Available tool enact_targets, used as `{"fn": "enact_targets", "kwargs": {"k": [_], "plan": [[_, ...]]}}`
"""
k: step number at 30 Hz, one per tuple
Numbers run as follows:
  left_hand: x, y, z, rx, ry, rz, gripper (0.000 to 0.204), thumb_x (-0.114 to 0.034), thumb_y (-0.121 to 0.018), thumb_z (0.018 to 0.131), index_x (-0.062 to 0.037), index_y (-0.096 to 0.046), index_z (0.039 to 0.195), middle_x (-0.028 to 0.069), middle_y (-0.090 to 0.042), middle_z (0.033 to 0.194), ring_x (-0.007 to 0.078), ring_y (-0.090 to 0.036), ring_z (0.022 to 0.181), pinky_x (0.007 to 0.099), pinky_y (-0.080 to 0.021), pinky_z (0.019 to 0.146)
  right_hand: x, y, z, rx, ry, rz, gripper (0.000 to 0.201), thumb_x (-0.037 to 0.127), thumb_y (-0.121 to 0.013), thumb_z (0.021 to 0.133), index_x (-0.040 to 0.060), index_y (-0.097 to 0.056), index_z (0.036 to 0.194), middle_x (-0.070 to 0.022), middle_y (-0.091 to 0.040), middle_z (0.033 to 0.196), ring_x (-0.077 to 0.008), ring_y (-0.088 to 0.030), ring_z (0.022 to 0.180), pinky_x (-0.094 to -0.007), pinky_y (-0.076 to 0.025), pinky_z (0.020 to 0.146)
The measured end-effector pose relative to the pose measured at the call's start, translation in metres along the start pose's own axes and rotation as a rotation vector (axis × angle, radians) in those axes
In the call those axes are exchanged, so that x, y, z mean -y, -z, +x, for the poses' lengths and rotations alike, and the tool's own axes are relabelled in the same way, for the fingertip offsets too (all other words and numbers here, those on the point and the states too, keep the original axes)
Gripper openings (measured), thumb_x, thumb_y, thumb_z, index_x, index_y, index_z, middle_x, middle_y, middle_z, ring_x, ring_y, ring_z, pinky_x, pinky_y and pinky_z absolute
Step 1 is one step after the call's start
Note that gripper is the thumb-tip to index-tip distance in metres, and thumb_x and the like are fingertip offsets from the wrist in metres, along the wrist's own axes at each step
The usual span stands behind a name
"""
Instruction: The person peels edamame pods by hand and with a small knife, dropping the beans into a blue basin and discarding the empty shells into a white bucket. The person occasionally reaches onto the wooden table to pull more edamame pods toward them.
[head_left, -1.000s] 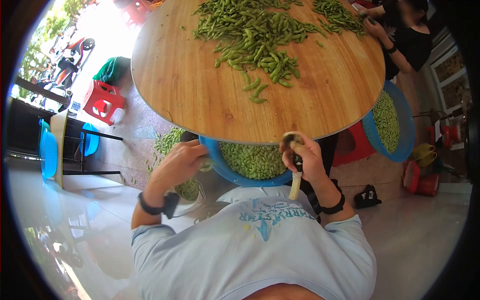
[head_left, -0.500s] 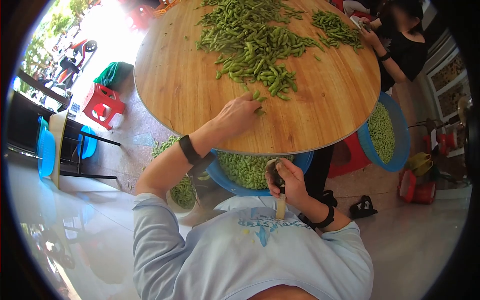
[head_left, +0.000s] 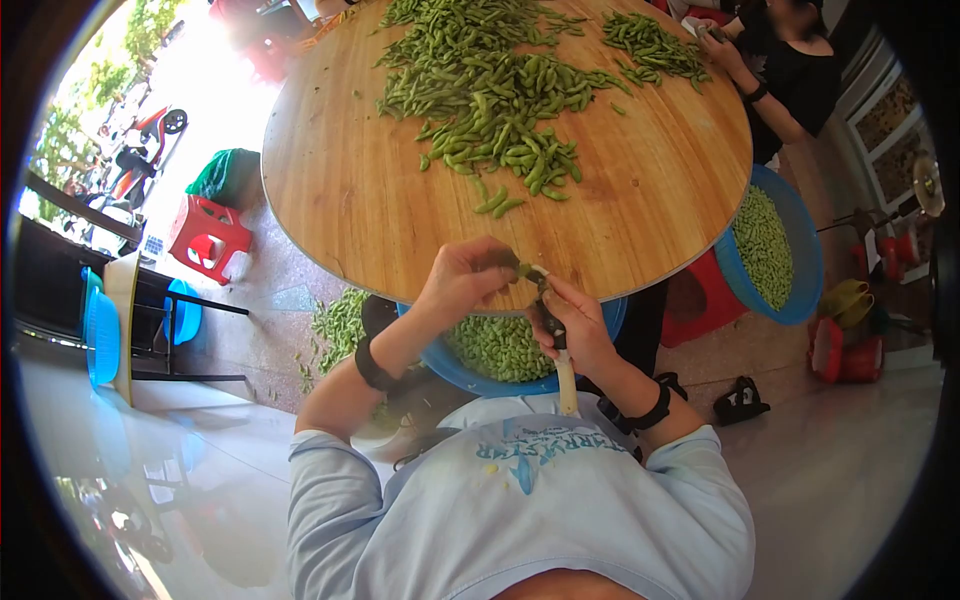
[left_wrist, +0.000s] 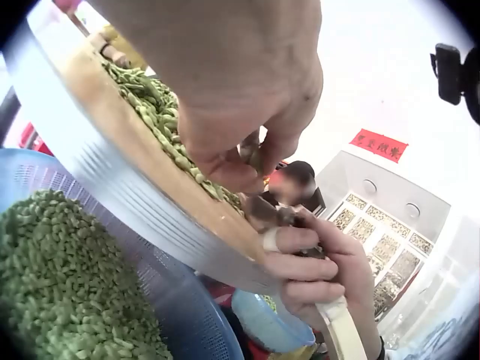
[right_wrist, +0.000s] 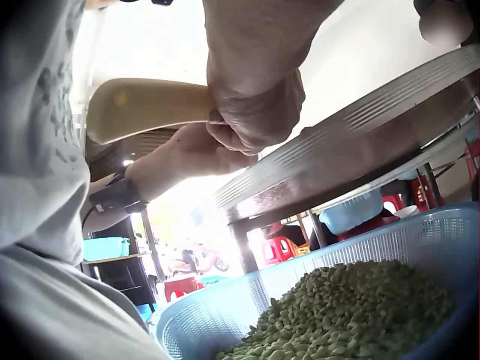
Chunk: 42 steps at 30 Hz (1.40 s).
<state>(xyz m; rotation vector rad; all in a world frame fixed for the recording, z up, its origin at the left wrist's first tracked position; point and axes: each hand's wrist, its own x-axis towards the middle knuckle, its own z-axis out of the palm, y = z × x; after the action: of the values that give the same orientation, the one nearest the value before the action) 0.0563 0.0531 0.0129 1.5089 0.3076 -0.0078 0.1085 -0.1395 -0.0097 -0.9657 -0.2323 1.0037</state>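
Observation:
My left hand [head_left: 462, 280] pinches a green soybean pod [head_left: 526, 271] over the near edge of the round wooden table [head_left: 640, 220]. Right beside it, my right hand [head_left: 583, 325] grips a tool with a long cream handle [head_left: 567, 385], which points down toward the shirt. Curled fingers hide most of the tool's dark upper part, and its kind cannot be told. In the left wrist view, the fingertips of both hands come close together. Below them, a blue basket [right_wrist: 202, 322] holds shelled green beans [right_wrist: 352, 307]. A large heap of pods [head_left: 490, 90] lies on the table.
Another person [head_left: 790, 70] sits at the far right beside a smaller pod pile [head_left: 655, 48]. A second blue basket [head_left: 808, 262] of beans stands right of the table. Pods [head_left: 340, 322] are strewn on the floor at left, near a red stool [head_left: 210, 238].
My left hand reached from beside the basket onto the table among the nearest pods, then came back to the right hand with a pod. My right hand kept its grip on the tool.

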Motion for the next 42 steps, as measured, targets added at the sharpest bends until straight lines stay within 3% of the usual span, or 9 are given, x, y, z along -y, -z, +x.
{"fn": "enact_targets", "kwargs": {"k": [11,17,24,30,33,35,36,38,42], "plan": [[0.018,-0.022,-0.016,-0.063,-0.102,-0.331,0.012,0.004,-0.063,0.080,0.0015,-0.058,0.090,0.0071,-0.063,0.079,0.0124,-0.058,0.064,0.0252,-0.048,0.051,-0.010,0.006,-0.004,0.157,0.135,-0.020,0.044,0.017,-0.041,0.098,0.0026,-0.033,0.140,-0.0108,-0.055,0.085,-0.0091,-0.044,0.052,-0.0208,-0.038,0.042],[0.024,-0.027,-0.017,-0.084,-0.180,-0.357,0.012,0.004,-0.063,0.080,0.0020,-0.058,0.090,0.0075,-0.063,0.082,0.0128,-0.059,0.067,0.0251,-0.049,0.056,-0.011,0.004,-0.007,0.146,0.170,-0.098,0.046,0.016,-0.038,0.099,0.0024,-0.029,0.142,-0.0032,-0.051,0.076,-0.0055,-0.041,0.050,-0.0187,-0.035,0.042],[0.028,-0.026,-0.016,-0.085,-0.208,-0.359,0.011,0.004,-0.063,0.080,0.0017,-0.058,0.090,0.0082,-0.063,0.082,0.0141,-0.060,0.069,0.0269,-0.051,0.059,-0.015,0.003,-0.003,0.026,0.229,-0.110,0.037,0.010,-0.041,0.098,0.0010,-0.043,0.133,-0.0043,-0.053,0.074,-0.0063,-0.042,0.049,-0.0192,-0.035,0.041],[0.030,-0.011,-0.011,0.241,0.190,-0.847,0.011,0.004,-0.064,0.080,0.0017,-0.058,0.090,0.0094,-0.064,0.083,0.0188,-0.063,0.070,0.0297,-0.053,0.059,0.004,0.011,-0.009,0.135,0.017,0.145,0.031,0.011,-0.044,0.097,0.0003,-0.048,0.126,-0.0086,-0.056,0.077,-0.0088,-0.045,0.049,-0.0196,-0.036,0.040],[0.029,-0.016,-0.011,0.175,0.148,-0.613,0.016,0.002,-0.062,0.083,0.0006,-0.057,0.098,0.0079,-0.063,0.085,0.0174,-0.062,0.068,0.0289,-0.050,0.054,0.006,0.010,-0.009,0.116,-0.035,0.185,0.029,0.013,-0.045,0.097,0.0004,-0.051,0.122,-0.0103,-0.057,0.078,-0.0094,-0.047,0.049,-0.0200,-0.037,0.040],[0.027,-0.025,-0.018,0.032,-0.226,-0.107,0.017,0.000,-0.065,0.082,0.0006,-0.058,0.097,0.0076,-0.063,0.082,0.0167,-0.061,0.066,0.0288,-0.048,0.053,0.005,0.010,-0.009,0.079,-0.058,0.204,0.027,0.015,-0.046,0.097,0.0005,-0.052,0.119,-0.0109,-0.058,0.079,-0.0096,-0.047,0.049,-0.0203,-0.037,0.039],[0.023,-0.025,-0.022,0.028,-0.222,-0.108,0.017,0.000,-0.065,0.082,0.0006,-0.058,0.097,0.0076,-0.063,0.082,0.0167,-0.061,0.066,0.0288,-0.048,0.053,0.004,0.009,-0.009,0.093,-0.057,0.206,0.025,0.015,-0.047,0.097,0.0008,-0.054,0.117,-0.0112,-0.058,0.079,-0.0095,-0.047,0.049,-0.0204,-0.038,0.039],[0.013,-0.025,-0.028,-0.126,-0.502,0.575,0.017,-0.002,-0.068,0.079,0.0008,-0.059,0.093,0.0090,-0.061,0.077,0.0155,-0.059,0.063,0.0282,-0.046,0.053,0.002,0.008,-0.008,0.110,-0.054,0.211,0.024,0.015,-0.048,0.096,0.0010,-0.055,0.114,-0.0114,-0.058,0.079,-0.0095,-0.047,0.049,-0.0206,-0.038,0.038],[0.017,-0.021,-0.029,-0.170,-0.766,0.830,0.016,-0.003,-0.070,0.077,0.0012,-0.060,0.090,0.0110,-0.059,0.072,0.0156,-0.058,0.061,0.0276,-0.045,0.055,-0.001,0.007,-0.009,0.101,-0.073,0.259,0.023,0.016,-0.050,0.096,0.0018,-0.057,0.112,-0.0116,-0.059,0.078,-0.0092,-0.046,0.049,-0.0206,-0.037,0.037]]}}
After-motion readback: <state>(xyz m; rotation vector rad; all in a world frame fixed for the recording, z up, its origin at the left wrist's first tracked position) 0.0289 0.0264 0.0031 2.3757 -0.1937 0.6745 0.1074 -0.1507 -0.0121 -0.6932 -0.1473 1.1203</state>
